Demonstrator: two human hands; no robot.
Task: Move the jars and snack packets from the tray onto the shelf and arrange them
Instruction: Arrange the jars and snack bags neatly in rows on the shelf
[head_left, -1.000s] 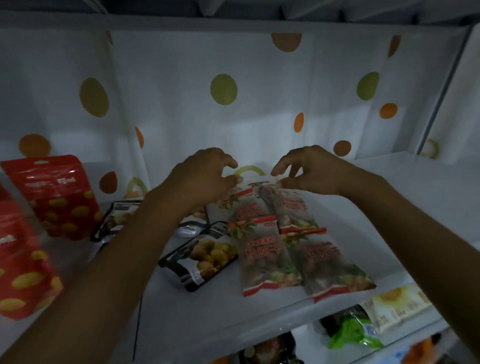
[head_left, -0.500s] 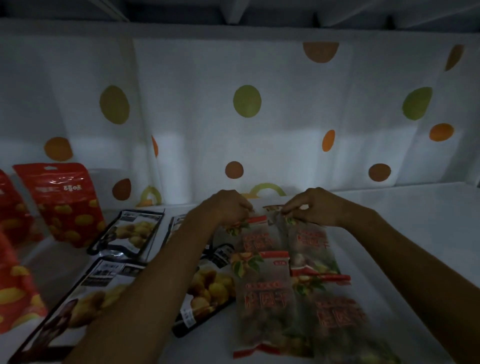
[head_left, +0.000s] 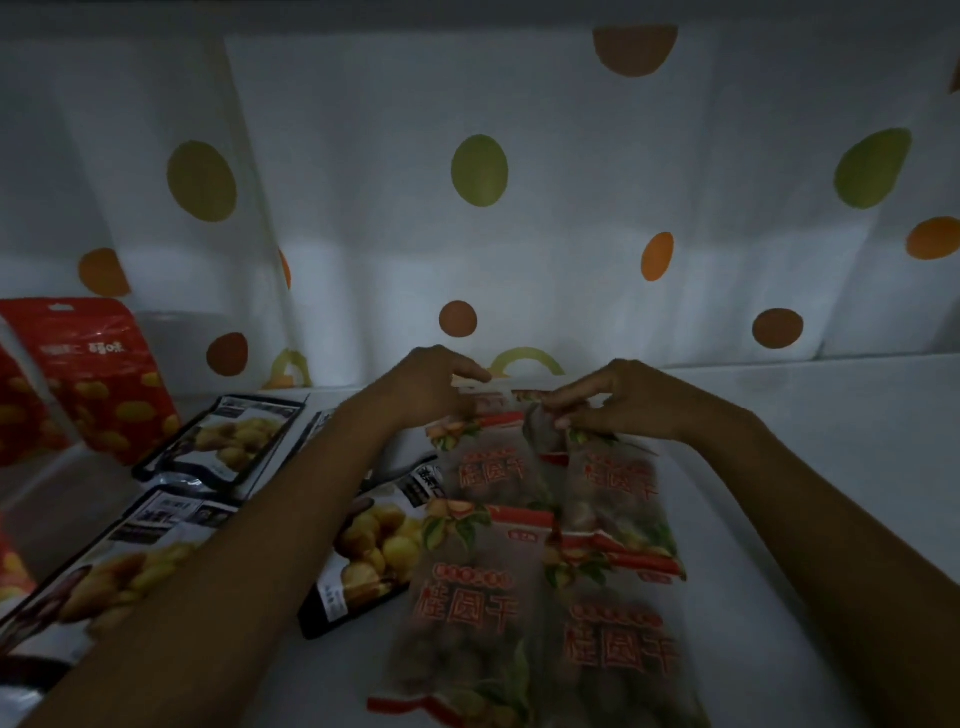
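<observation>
Several clear snack packets with red lettering lie in two columns on the white shelf (head_left: 810, 467). My left hand (head_left: 431, 387) pinches the top edge of the far left packet (head_left: 483, 467). My right hand (head_left: 618, 397) pinches the top of the far right packet (head_left: 613, 483). Two nearer packets of the same kind (head_left: 467, 608) (head_left: 618, 649) overlap their lower ends. Black packets showing yellow nuts (head_left: 228, 441) (head_left: 374, 551) lie flat to the left, one partly hidden under my left forearm.
Red pouches (head_left: 104, 379) stand upright at the far left of the shelf. Another black packet (head_left: 104, 566) lies at the lower left. A white backing with coloured dots (head_left: 478, 171) closes the rear. Bare shelf stretches to the right of the packets.
The view has moved closer and lower onto the shelf. Both hands have come down from above the far packets and now grip their top edges.
</observation>
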